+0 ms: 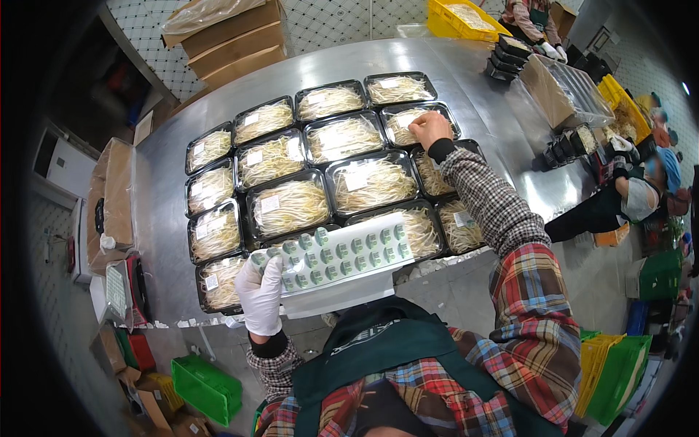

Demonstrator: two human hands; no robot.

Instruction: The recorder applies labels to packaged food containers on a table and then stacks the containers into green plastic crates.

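Note:
Several black plastic trays of bean sprouts [288, 206] stand in rows before me, most with a white label on top. In a white glove, my left hand [261, 295] grips a sheet of round green stickers [344, 254] at its left end. That sheet hangs over the front trays and partly hides them. Bare, my right hand [434, 128] reaches over a tray [401, 121] in the second row from the back, at the right. Its fingertips are bunched at that tray's top. Whether a sticker is between them cannot be seen.
The trays rest on a steel table [164, 218]. Brown cartons [235, 49] are stacked beyond its far edge. An open lined carton [112, 207] stands left. Right are stacked black trays [508, 57], a clear-covered box [568, 90] and a co-worker [633, 191]. A green crate [207, 388] sits below.

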